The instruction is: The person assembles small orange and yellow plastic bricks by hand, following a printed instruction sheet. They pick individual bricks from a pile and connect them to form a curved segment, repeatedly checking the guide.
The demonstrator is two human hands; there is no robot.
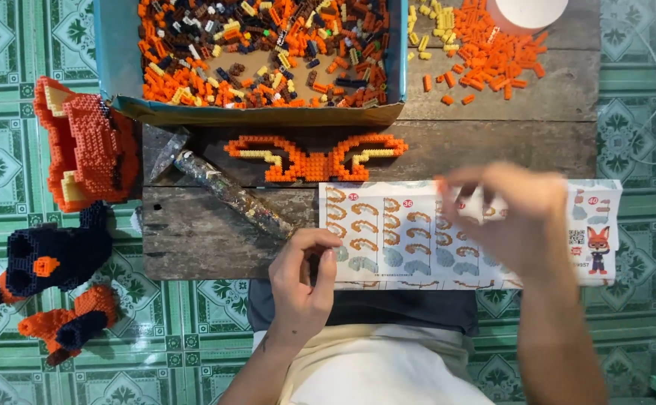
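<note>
1. The instruction sheet [418, 232] lies flat on the near edge of the wooden table [193, 232], in front of the person.
2. The right hand [519, 217] is over the right half of the sheet. It is blurred, with the fingers spread; I cannot tell if it grips something.
3. The left hand [305, 277] is at the left corner of the sheet, fingers curled and pinched together on something too small to tell.
4. Just behind the sheet lies an orange wing-shaped brick piece [316, 157].
5. A crumpled foil roll [230, 191] lies to the left of it.
6. Further back stands a blue box [114, 75] full of small bricks, and loose orange bricks [493, 56] lie beside it.
7. On the tiled floor at the left are an orange brick model [88, 146] and dark brick parts [50, 259].
</note>
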